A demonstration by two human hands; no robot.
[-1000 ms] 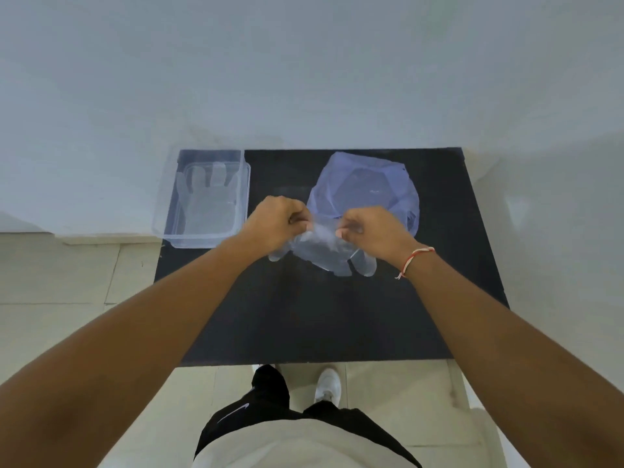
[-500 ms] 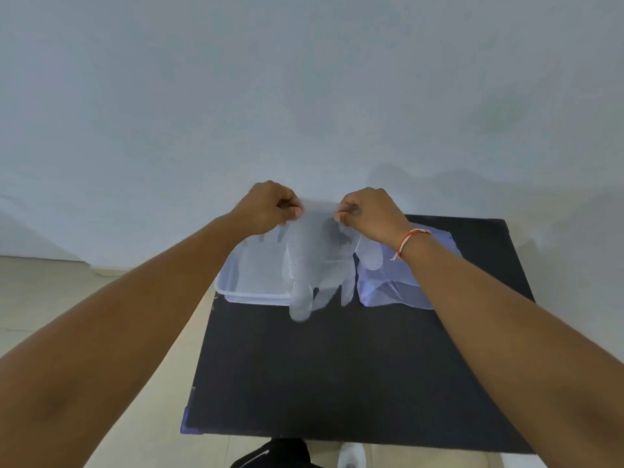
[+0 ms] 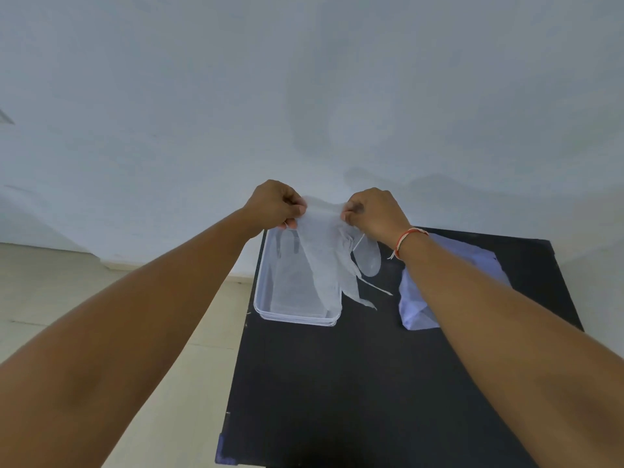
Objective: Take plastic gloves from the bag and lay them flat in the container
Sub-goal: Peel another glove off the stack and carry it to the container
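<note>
Glove (image 3: 324, 251) hanging from your fingertips, over the container (image 3: 270, 292).
Your left hand (image 3: 275, 206) and right hand (image 3: 374, 212) each pinch a cuff corner; film looks light, limp, clingy, so hold the cuff. Bag (image 3: 415, 309) lies under your right forearm.

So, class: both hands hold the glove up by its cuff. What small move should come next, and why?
Probably lower it a little to the left and down into the container. The left hand and right hand pinch the glove by its cuff, and it hangs partly over the container's right edge, its fingers trailing over the black table, so it is not yet lying flat.
</note>
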